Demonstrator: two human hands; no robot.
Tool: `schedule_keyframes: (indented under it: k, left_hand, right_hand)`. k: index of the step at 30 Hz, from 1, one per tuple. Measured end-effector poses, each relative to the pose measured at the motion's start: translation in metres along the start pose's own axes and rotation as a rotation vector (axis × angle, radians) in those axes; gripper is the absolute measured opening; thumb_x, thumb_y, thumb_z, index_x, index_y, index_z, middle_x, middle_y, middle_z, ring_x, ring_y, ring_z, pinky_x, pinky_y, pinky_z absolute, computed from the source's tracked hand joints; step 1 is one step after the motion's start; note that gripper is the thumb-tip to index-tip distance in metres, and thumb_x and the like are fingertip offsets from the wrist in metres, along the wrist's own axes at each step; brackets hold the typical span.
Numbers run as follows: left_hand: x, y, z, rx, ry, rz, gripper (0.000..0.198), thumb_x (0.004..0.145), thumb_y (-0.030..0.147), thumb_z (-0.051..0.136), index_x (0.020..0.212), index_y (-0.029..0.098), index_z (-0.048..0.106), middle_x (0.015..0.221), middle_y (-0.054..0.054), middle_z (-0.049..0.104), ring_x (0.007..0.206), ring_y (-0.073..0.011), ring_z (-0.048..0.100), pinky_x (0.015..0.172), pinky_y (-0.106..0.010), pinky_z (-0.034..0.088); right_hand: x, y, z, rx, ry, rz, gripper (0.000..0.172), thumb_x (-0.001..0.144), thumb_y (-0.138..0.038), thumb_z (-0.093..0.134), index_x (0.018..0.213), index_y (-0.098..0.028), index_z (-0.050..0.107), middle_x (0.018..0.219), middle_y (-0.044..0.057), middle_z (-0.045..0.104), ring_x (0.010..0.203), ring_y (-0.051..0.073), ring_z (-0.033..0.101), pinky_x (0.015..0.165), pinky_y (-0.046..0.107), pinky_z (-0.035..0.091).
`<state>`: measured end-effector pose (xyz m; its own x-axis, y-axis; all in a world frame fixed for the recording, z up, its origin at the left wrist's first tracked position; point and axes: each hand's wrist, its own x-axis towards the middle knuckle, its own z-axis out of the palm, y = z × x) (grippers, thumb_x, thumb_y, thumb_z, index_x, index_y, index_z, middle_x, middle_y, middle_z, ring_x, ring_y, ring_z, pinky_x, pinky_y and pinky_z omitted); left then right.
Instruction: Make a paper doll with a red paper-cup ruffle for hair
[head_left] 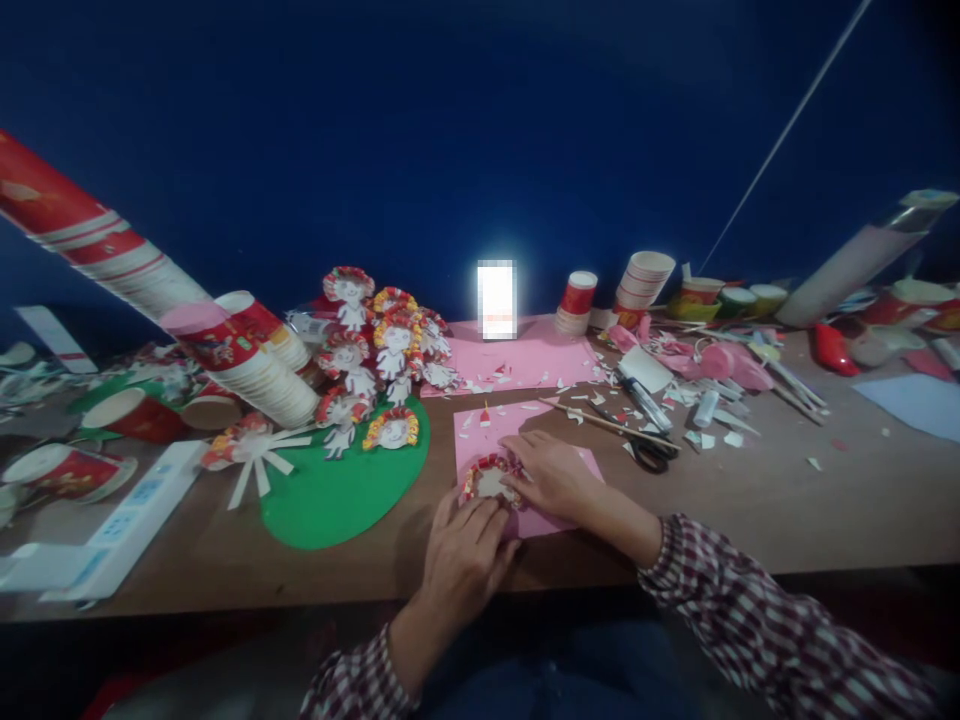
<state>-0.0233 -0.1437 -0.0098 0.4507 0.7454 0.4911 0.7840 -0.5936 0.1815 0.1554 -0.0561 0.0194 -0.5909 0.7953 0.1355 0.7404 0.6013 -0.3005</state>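
Observation:
A round paper cutout (491,484) with a curled red and yellow fringe lies on a pink sheet (577,500) in front of me. My left hand (466,548) is at its lower left edge, fingers bent and closed on the rim. From the upper right, my right hand (553,474) has its fingers and thumb closed on the opposite edge, hiding part of the fringe. A small red and white paper piece (484,415) lies just beyond. To the left, a similar fringed paper head (391,430) rests on a green sheet (345,505).
Several fringed paper dolls (349,295) stand behind the green sheet. A long stack of paper cups (187,300) leans at left. Right of my hands lie black-handled scissors (649,455), a wooden stick (600,420), a marker (645,400) and paper scraps. A blurred bright rectangle (497,300) stands at the back.

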Motion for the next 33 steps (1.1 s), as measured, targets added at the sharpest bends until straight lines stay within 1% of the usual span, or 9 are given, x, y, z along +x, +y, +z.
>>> schedule_keyframes:
  k: [4,9,13,19,22,25,27,30,33]
  left_hand:
    - [0.001,0.001,-0.002,-0.011,0.012,0.008,0.019,0.091,0.026,0.053,0.104,0.018,0.063,0.104,-0.007,0.072,0.098,-0.0217,0.065,0.100,-0.043,0.037]
    - [-0.001,0.001,-0.005,-0.012,0.073,-0.022,0.020,0.089,0.022,0.055,0.107,0.019,0.064,0.107,-0.006,0.072,0.101,-0.0213,0.063,0.101,-0.042,0.037]
    - [-0.002,0.000,-0.003,0.006,0.051,-0.032,0.019,0.089,0.022,0.055,0.106,0.018,0.063,0.107,-0.006,0.072,0.101,-0.0219,0.063,0.102,-0.043,0.035]
    - [-0.001,-0.004,0.001,0.013,0.015,-0.003,0.017,0.088,0.021,0.055,0.102,0.019,0.063,0.102,-0.005,0.073,0.096,-0.0220,0.064,0.099,-0.044,0.035]
    - [-0.001,-0.005,0.002,0.035,0.029,0.031,0.018,0.087,0.020,0.055,0.103,0.019,0.063,0.103,-0.006,0.072,0.095,-0.0229,0.065,0.100,-0.046,0.034]
    - [0.001,-0.006,0.001,0.037,0.042,0.041,0.017,0.087,0.020,0.056,0.102,0.020,0.064,0.104,-0.006,0.072,0.095,-0.0231,0.065,0.101,-0.046,0.034]
    - [0.001,-0.006,0.001,0.049,0.045,0.080,0.019,0.086,0.021,0.057,0.104,0.019,0.064,0.104,-0.007,0.072,0.095,-0.0234,0.065,0.102,-0.047,0.034]
    - [0.002,-0.008,0.002,0.073,0.059,0.120,0.021,0.086,0.022,0.058,0.105,0.017,0.064,0.102,-0.009,0.072,0.094,-0.0251,0.065,0.101,-0.048,0.033]
    - [0.001,-0.012,0.004,0.091,0.069,0.153,0.021,0.085,0.023,0.060,0.104,0.016,0.064,0.102,-0.009,0.072,0.093,-0.0259,0.066,0.103,-0.049,0.032]
  right_hand:
    - [0.005,-0.003,0.006,0.002,-0.031,0.032,0.039,0.091,-0.037,0.055,0.123,-0.015,0.053,0.106,0.012,0.064,0.102,0.026,0.057,0.087,0.037,0.044]
    - [0.005,-0.003,0.007,0.005,-0.029,0.020,0.040,0.090,-0.037,0.056,0.123,-0.015,0.052,0.107,0.012,0.064,0.101,0.026,0.056,0.087,0.036,0.043]
    - [0.004,-0.004,0.005,-0.019,-0.039,0.021,0.033,0.090,-0.036,0.057,0.116,-0.015,0.055,0.102,0.012,0.064,0.097,0.025,0.057,0.084,0.035,0.044]
    - [0.005,-0.007,0.004,-0.036,0.005,0.064,0.026,0.093,-0.032,0.051,0.114,-0.018,0.058,0.098,0.010,0.066,0.094,0.025,0.060,0.080,0.034,0.046]
    - [0.003,-0.002,0.003,-0.007,0.033,0.049,0.029,0.092,-0.034,0.053,0.115,-0.017,0.058,0.101,0.010,0.067,0.095,0.024,0.061,0.082,0.035,0.047]
    - [-0.006,0.018,-0.009,0.053,0.086,0.022,0.042,0.089,-0.041,0.056,0.122,-0.015,0.055,0.112,0.012,0.066,0.103,0.024,0.061,0.088,0.036,0.047]
    - [-0.017,0.041,-0.026,0.077,0.122,0.064,0.040,0.090,-0.037,0.055,0.125,-0.016,0.054,0.118,0.012,0.065,0.107,0.022,0.060,0.091,0.035,0.046]
    - [-0.041,0.088,-0.057,-0.026,0.163,0.226,0.036,0.093,-0.034,0.050,0.126,-0.019,0.054,0.119,0.010,0.065,0.106,0.022,0.061,0.090,0.035,0.046]
    - [-0.070,0.135,-0.083,-0.229,0.116,0.508,0.033,0.091,-0.032,0.051,0.118,-0.015,0.060,0.110,0.013,0.068,0.099,0.025,0.063,0.084,0.032,0.046]
